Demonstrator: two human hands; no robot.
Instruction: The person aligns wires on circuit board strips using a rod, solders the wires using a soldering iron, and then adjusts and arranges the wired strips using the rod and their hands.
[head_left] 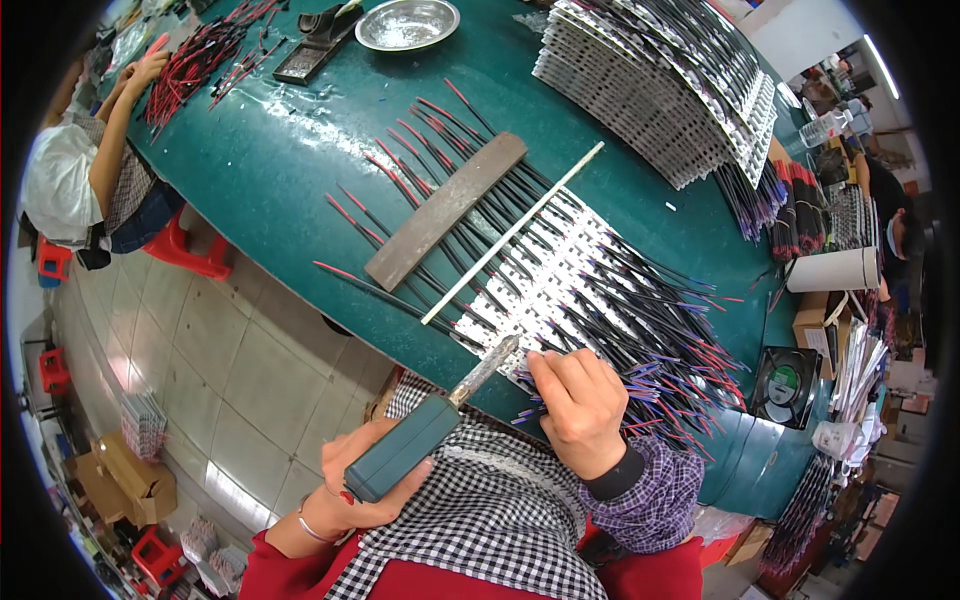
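Note:
My left hand (372, 512) is wrapped round the dark green handle of a soldering iron (405, 450). The iron's tip rests at or just above the near edge of a white panel of small circuit boards (530, 290). Beside that tip, my right hand (585, 415) is closed in a pinch at the panel's near edge, among wire ends; what sits between its fingertips is hidden. Rows of black wires (620, 310) with red and blue ends lie across the panel. A grey-brown bar (447, 210) presses on the wires' far part, and a thin pale stick (520, 230) crosses them.
Stacked wired panels (640, 110) stand at the far right of the green table (290, 180). A metal dish (407, 25) and a dark stand (305, 55) are at the back. Right of me stands a small fan (787, 383). Another person (110, 170) handles red wires at the left.

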